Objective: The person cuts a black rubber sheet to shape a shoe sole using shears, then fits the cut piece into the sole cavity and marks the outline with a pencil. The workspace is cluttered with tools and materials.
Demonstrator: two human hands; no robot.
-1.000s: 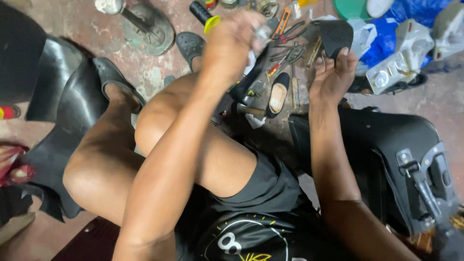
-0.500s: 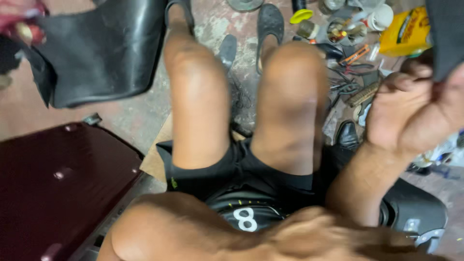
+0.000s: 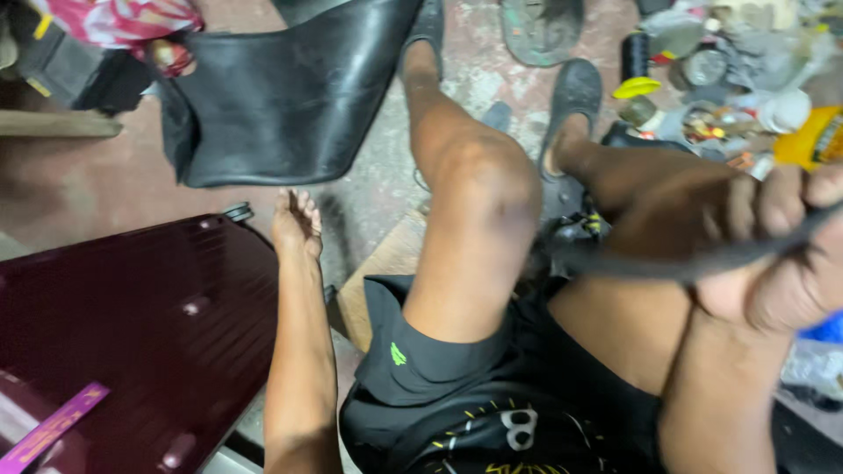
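Head view: right hand (image 3: 773, 254) grips a black strip (image 3: 667, 263). Left hand (image 3: 297, 224) rests open on the floor (image 3: 369, 184), beside the maroon panel (image 3: 132, 325); nothing appears joined yet.

Right hand (image 3: 781, 254) blurred, cut by right edge.

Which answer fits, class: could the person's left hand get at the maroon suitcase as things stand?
Probably yes. The left hand is open beside the edge of the maroon suitcase, with nothing between them; whether they touch is unclear.
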